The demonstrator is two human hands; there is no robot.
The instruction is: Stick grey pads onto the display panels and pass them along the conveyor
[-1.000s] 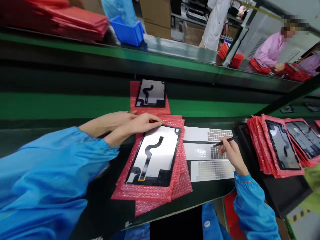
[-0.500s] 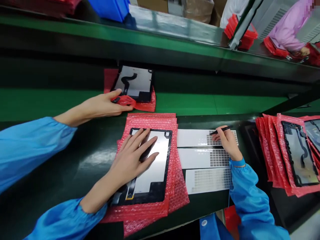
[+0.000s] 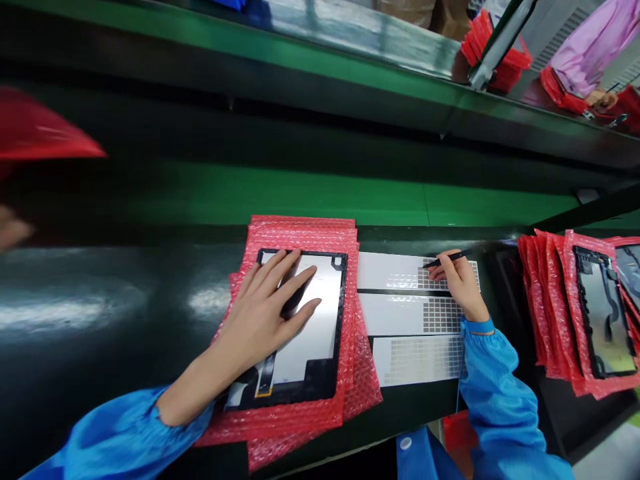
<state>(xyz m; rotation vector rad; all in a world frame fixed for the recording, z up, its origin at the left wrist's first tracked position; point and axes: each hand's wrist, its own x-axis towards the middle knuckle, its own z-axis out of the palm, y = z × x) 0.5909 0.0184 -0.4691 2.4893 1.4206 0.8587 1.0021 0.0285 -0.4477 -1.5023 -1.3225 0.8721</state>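
Observation:
My left hand [image 3: 265,313] lies flat with fingers spread on a dark-framed silver panel [image 3: 320,333], which rests on a stack of red bubble bags [image 3: 300,233]. A black flex strip on the panel is partly hidden under my fingers. My right hand [image 3: 457,283] pinches a thin black pen-like tool [image 3: 447,258]. Its tip touches the grid of small stickers on the top white sticker sheet [image 3: 395,270]. Two more sheets lie below it.
A green conveyor belt [image 3: 300,193] runs behind the work surface. At the right, more red bags [image 3: 550,313] lean in a row with a panel [image 3: 600,313] on top. At far left, a co-worker's blurred hand [image 3: 10,230] and a red bag [image 3: 40,133]. A person in pink [image 3: 595,47] works at the back right.
The panel on its red bag on the belt was gripped by the co-worker's hand and carried off to the left. My left hand moved onto the panel and stays flat. My right hand barely moved.

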